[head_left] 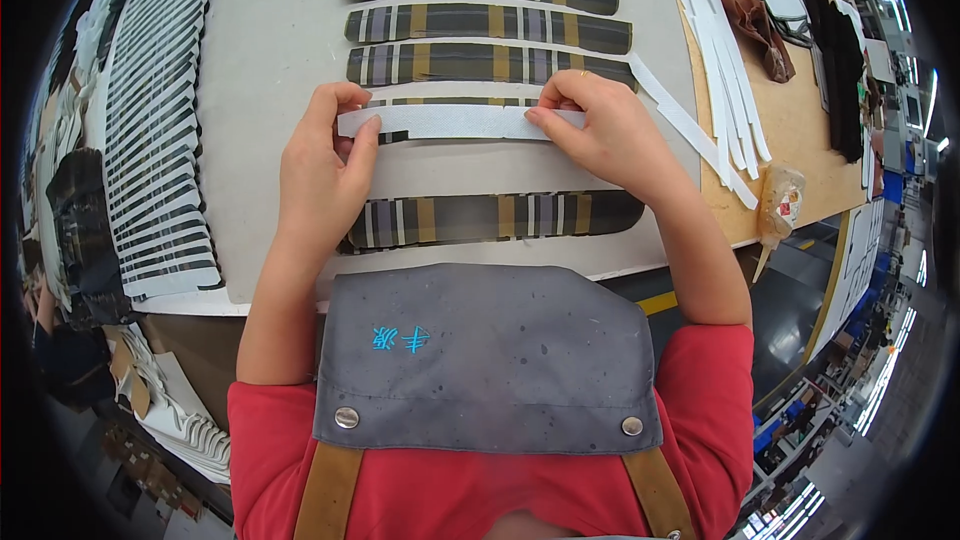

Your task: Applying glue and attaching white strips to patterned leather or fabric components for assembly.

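Observation:
A white strip (450, 122) is stretched sideways over a dark plaid fabric piece (460, 101), which shows only along the strip's edges. The strip's left end is pinched between the thumb and fingers of my left hand (328, 155). Toward its other end, my right hand (605, 130) grips the strip with thumb and fingertips. Nearer to me lies another plaid piece (490, 217) with curved ends. Beyond my hands, several similar plaid pieces (490, 24) are laid in a row, one behind the other.
Loose white strips (722, 80) lie at the right, and one single strip (690, 130) slants beside my right forearm. A glue bottle (780, 202) with a narrow tip rests at the table's right edge. Overlapping striped pieces (165, 120) form a long row at the left.

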The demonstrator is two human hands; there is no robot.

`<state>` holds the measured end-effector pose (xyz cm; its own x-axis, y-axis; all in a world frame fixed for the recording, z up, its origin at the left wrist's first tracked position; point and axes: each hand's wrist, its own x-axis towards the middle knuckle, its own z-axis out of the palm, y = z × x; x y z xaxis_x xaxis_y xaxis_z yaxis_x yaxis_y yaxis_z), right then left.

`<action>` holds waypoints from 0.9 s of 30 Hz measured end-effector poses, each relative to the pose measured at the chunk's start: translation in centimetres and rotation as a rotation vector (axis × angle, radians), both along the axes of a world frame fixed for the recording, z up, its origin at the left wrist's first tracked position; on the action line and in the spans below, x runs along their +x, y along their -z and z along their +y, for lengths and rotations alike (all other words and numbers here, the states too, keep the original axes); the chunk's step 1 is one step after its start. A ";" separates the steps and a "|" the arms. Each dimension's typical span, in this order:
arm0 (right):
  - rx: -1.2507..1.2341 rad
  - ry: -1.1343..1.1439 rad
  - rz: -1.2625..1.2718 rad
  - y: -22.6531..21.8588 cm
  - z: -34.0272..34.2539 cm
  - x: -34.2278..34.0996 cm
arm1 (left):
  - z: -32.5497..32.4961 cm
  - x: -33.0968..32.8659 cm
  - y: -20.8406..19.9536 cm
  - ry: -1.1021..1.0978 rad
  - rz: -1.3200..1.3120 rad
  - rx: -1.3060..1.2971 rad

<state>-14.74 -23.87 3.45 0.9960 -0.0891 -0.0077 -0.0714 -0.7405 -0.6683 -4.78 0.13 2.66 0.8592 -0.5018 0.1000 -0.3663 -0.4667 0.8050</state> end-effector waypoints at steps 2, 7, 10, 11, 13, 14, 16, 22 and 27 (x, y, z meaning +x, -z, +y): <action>-0.011 0.002 0.047 0.1 0.3 0.1 | 0.2 0.1 0.2 0.001 -0.031 0.015; -0.033 0.000 0.044 0.3 0.4 0.5 | 0.4 0.5 0.5 0.033 -0.081 0.074; -0.057 -0.004 0.039 0.4 0.5 0.6 | 0.5 0.6 0.7 0.043 -0.140 0.098; -0.072 -0.009 0.028 0.5 0.6 0.6 | 0.5 0.5 0.7 0.047 -0.166 0.102; -0.090 -0.015 0.025 0.6 0.6 0.6 | 0.5 0.5 0.6 0.049 -0.191 0.109; -0.109 -0.018 0.022 0.7 0.6 0.6 | 0.4 0.4 0.5 0.038 -0.167 0.111; -0.123 -0.025 0.009 0.7 0.7 0.6 | 0.4 0.3 0.5 0.021 -0.144 0.120; -0.123 -0.021 0.006 0.6 1.1 0.5 | 0.7 0.6 1.2 0.063 -0.234 0.149; -0.130 -0.012 0.032 0.4 1.3 0.5 | 0.7 0.4 1.2 0.071 -0.213 0.189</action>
